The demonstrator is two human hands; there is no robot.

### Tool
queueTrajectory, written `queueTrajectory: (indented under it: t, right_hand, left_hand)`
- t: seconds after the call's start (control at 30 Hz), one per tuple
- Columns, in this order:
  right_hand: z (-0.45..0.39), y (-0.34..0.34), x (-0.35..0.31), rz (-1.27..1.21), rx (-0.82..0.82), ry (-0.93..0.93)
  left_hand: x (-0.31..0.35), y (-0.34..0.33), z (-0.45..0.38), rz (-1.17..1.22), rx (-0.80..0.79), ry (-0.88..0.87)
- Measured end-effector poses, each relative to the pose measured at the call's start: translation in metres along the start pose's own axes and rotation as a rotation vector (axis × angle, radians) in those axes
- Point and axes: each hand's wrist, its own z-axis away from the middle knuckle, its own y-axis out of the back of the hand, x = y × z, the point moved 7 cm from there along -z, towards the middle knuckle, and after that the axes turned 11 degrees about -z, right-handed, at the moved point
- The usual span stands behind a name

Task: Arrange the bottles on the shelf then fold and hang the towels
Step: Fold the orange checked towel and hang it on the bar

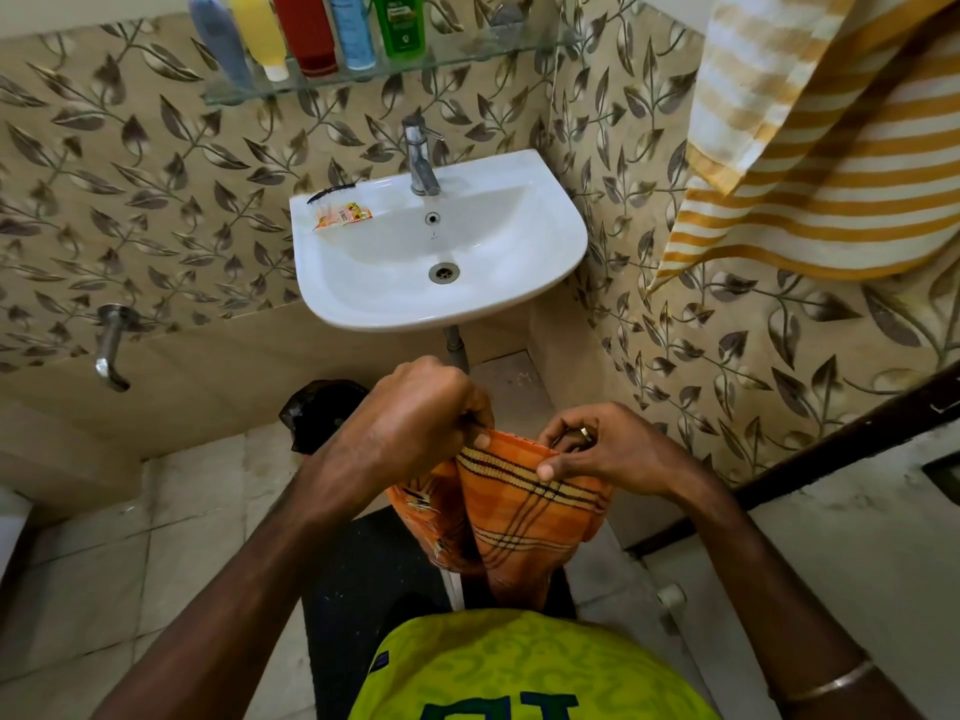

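An orange checked towel (519, 517) hangs folded in front of my body, below the sink. My left hand (415, 413) grips its top edge at the left, fingers curled over the cloth. My right hand (597, 449) pinches the same top edge at the right, thumb on the striped border. Several bottles, among them a grey bottle (221, 41), a yellow bottle (260, 31), a red bottle (306, 33), a blue bottle (353, 28) and a green bottle (400, 23), stand in a row on the glass shelf (467, 54). A yellow-and-white striped towel (810, 148) hangs at the upper right.
A white sink (561, 241) with a chrome tap (421, 158) is mounted on the leaf-patterned wall; a black comb (332, 192) and orange sachets (345, 215) lie on its rim. A wall spout (109, 350) sticks out at the left. A black object (317, 413) sits on the tiled floor.
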Motion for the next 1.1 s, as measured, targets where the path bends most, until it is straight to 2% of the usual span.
queueTrajectory:
  t: [0.17,0.3,0.4,0.57,0.67,0.87,1.1]
  right_hand:
    - [0.000,0.003,-0.010,-0.050,0.117,0.105]
    - [0.003,-0.002,-0.016,-0.058,0.130,0.166]
    - [0.003,-0.006,-0.018,-0.049,0.128,0.185]
    - [0.002,-0.015,-0.021,-0.040,0.104,0.200]
    - [0.004,-0.016,-0.024,-0.040,0.088,0.228]
    - [0.007,-0.012,-0.017,-0.075,0.021,0.165]
    - [0.005,-0.005,0.010,-0.088,-0.100,0.002]
  left_hand:
    - [-0.012,0.004,0.004,0.029,0.018,0.068]
    - [-0.020,0.005,0.006,0.030,0.037,0.115]
    - [-0.018,0.001,0.004,-0.014,-0.006,0.129]
    - [0.020,-0.013,0.001,0.034,-0.093,-0.134]
    - [0.024,-0.018,-0.004,0.065,-0.061,-0.174]
    - [0.027,-0.013,-0.004,0.059,0.067,-0.150]
    - [0.017,0.000,0.003,0.108,0.079,-0.116]
